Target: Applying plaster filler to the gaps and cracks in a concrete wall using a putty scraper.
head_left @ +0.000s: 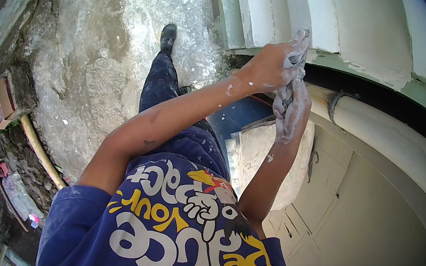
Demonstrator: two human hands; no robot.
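My left hand [271, 67] is closed near the wall's lower edge, its fingers smeared with white paste. A grey, paste-covered piece [294, 60] shows at its fingertips; its kind I cannot make out. Just below it, my right hand [293, 109] is coated in thick white paste, with its fingers curled in. Something greyish shows among those fingers, too smeared to name. Both hands are close together, apparently touching. Beside them is a pale green and white wall [369, 30] with chipped paint along its bottom edge.
A pale pipe [388, 127] runs along the wall beside a dark gap. Left lies rough, white-spotted concrete ground [109, 58], with my dark boot [168, 37] on it. Farther left are an open cardboard box [0, 103], a wooden pole [42, 151] and litter. A whitish board [269, 157] is under my right arm.
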